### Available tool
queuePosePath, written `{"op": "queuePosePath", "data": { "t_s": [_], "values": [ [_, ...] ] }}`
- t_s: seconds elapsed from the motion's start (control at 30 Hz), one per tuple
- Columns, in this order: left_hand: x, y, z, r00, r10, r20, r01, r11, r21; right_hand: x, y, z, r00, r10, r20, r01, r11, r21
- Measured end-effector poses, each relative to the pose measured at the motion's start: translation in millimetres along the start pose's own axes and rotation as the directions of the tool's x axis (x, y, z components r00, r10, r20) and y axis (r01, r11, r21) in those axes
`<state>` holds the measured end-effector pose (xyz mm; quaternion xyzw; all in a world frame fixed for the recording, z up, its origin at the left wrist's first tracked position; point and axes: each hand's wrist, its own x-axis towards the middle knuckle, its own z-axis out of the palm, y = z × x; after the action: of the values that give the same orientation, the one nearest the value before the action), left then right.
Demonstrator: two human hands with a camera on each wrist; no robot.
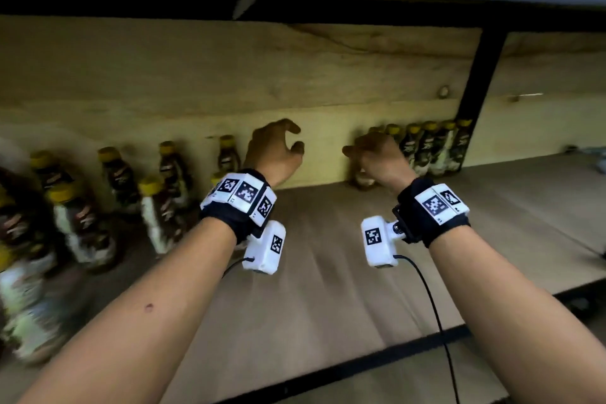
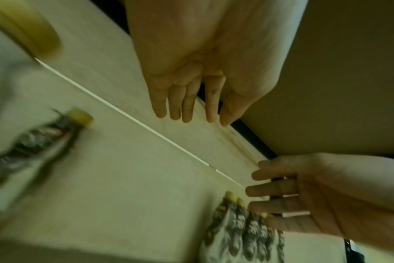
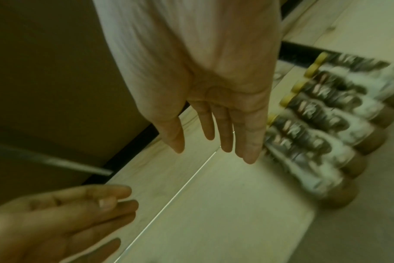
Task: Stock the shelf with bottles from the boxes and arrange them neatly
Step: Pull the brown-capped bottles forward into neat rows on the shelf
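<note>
Brown bottles with yellow caps stand on the shelf board (image 1: 328, 256). A tight row of bottles (image 1: 433, 147) lines the back wall beside the black post; it also shows in the right wrist view (image 3: 326, 124) and the left wrist view (image 2: 241, 231). Several loose bottles (image 1: 82, 216) stand scattered at the left. My left hand (image 1: 288, 144) hovers near the back wall, fingers relaxed, holding nothing (image 2: 191, 99). Held open, my right hand (image 1: 357, 154) is at the left end of the row with straight fingers (image 3: 214, 124). A bottle (image 1: 360, 179) is partly hidden behind it.
A black upright post (image 1: 478, 82) splits the shelf at the right. Close overhead runs the upper shelf's black edge (image 1: 295, 10). Pale plywood (image 1: 196, 75) forms the back wall. One bottle (image 1: 228, 154) stands just left of my left hand. Bare board lies between my forearms.
</note>
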<state>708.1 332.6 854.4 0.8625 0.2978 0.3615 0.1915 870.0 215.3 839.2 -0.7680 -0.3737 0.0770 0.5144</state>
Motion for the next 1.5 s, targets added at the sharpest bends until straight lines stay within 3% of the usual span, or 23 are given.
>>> {"op": "queuePosePath", "data": {
  "t_s": [0.17,0.3,0.43,0.53,0.67,0.73,1.03,1.23,1.5],
  "values": [
    [33.5,23.8,90.2,0.973,0.0,0.231,0.006,1.0,-0.022,40.8,58.2,-61.8,0.993,0.05,-0.107,-0.05,0.999,0.002],
    [59.5,47.3,148.7,0.945,-0.086,0.317,0.111,0.992,-0.061,77.6,96.6,-80.1,0.997,-0.002,-0.073,-0.004,0.996,-0.084],
    [85.9,65.0,192.1,0.946,-0.155,0.286,0.203,0.968,-0.147,109.9,106.0,-81.8,0.993,-0.117,0.029,0.12,0.977,-0.178],
    [102.9,67.4,212.9,0.954,-0.207,0.216,0.247,0.953,-0.176,128.2,105.4,-76.0,0.989,-0.112,0.095,0.129,0.973,-0.192],
    [113.8,59.1,228.6,0.937,-0.246,0.248,0.296,0.936,-0.19,142.3,115.5,-67.7,0.983,-0.139,0.117,0.169,0.939,-0.299],
    [114.6,54.4,230.9,0.941,-0.242,0.237,0.292,0.934,-0.206,139.7,120.8,-65.8,0.978,-0.136,0.159,0.175,0.949,-0.262],
    [81.5,41.2,197.4,0.952,-0.149,0.266,0.204,0.96,-0.19,101.1,112.6,-73.3,0.964,-0.088,0.25,0.176,0.919,-0.352],
    [24.3,18.2,134.9,0.942,-0.121,0.313,0.209,0.941,-0.265,19.8,73.2,-50.1,0.965,-0.058,0.257,0.131,0.952,-0.276],
    [-74.0,-34.8,23.3,0.952,-0.078,0.295,0.176,0.93,-0.322,-94.5,16.2,19.3,0.978,-0.086,0.189,0.128,0.966,-0.223]
  ]
}}
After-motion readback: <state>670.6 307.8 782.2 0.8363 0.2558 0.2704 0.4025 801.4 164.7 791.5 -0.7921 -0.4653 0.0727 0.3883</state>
